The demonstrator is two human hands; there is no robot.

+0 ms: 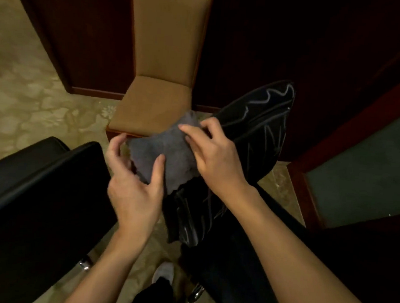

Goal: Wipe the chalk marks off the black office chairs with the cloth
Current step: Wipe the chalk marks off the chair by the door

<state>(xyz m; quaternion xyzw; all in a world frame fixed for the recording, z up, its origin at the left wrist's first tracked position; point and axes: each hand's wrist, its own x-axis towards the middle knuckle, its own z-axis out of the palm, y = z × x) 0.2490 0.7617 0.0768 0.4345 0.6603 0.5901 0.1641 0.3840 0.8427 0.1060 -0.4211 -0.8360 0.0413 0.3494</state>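
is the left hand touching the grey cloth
Touching. The head view shows the left hand with its thumb pressed onto the grey cloth and its fingers curled round the cloth's left edge.

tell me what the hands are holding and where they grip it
Both hold the grey cloth: the left hand by its near-left edge, the right hand pinching its far-right edge.

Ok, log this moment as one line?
phase: cloth prep | left hand: grips grey cloth | right hand: pinches cloth | right black chair: chalk marks remain | wiping: not begun
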